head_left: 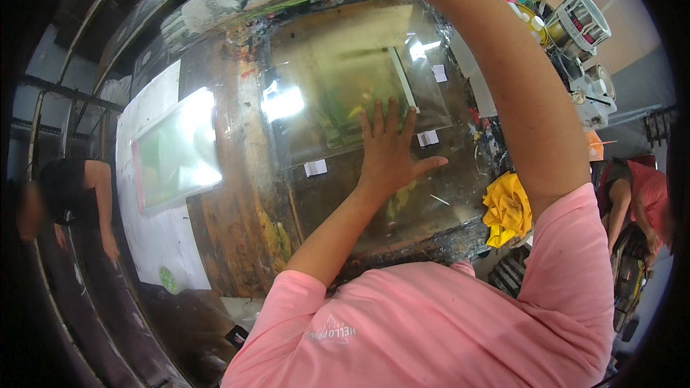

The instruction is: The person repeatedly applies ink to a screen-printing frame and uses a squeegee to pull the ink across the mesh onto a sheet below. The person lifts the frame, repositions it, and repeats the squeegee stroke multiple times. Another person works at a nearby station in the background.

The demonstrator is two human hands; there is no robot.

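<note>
My left hand (388,147) lies palm down with its fingers spread on a clear sheet (295,136) over a glossy, paint-stained work table (237,244). Its fingertips touch a greenish rectangular area (345,100), close to the lower end of a white strip (404,80). Small white tabs (428,138) sit around the sheet. Across the top right stretches my right arm (503,65), reaching toward the far side; the hand itself is beyond the upper edge. Reflections hide part of the sheet's surface.
Left on the table, shiny clear sheets (180,151) rest on white paper (154,251). A crumpled yellow cloth (507,208) lies at the right edge, with paint cans (578,21) beyond. Another person (79,187) is at the far left, and one in red (643,187) at far right.
</note>
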